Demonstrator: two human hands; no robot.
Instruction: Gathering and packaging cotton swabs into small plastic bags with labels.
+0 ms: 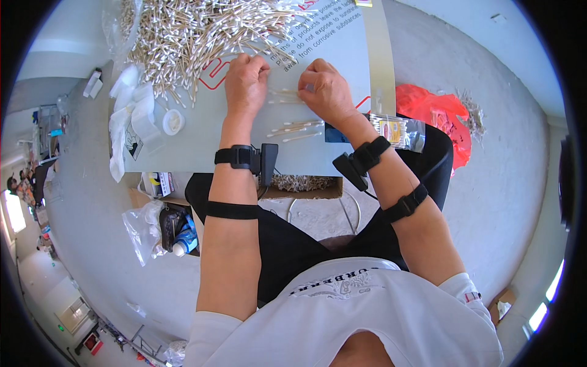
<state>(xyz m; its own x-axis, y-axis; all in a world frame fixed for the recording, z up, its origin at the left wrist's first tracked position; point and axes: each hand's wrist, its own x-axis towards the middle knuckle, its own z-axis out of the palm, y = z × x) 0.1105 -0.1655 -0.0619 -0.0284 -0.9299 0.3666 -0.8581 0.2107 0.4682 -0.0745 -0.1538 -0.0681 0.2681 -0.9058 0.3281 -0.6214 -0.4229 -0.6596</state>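
Observation:
A big heap of loose cotton swabs [183, 43] covers the far left of the table. At its right edge my left hand [246, 85] is closed, fingers bent inward; whatever they pinch is hidden. My right hand [328, 93] is also closed, thumb and fingers curled together, a short way to the right. Between the two hands a few blurred swabs [284, 96] reach toward the right fingertips; I cannot tell whether they are held. Nearer me, several separate swabs [295, 129] lie on the tabletop below the right hand.
A small round white tub [173, 122] stands beside crumpled white strips [143, 116] on the table's left. At the right edge lies a clear pack of swabs [389, 129], next to a red plastic bag [431, 116]. Below the table is a box of swabs [302, 185].

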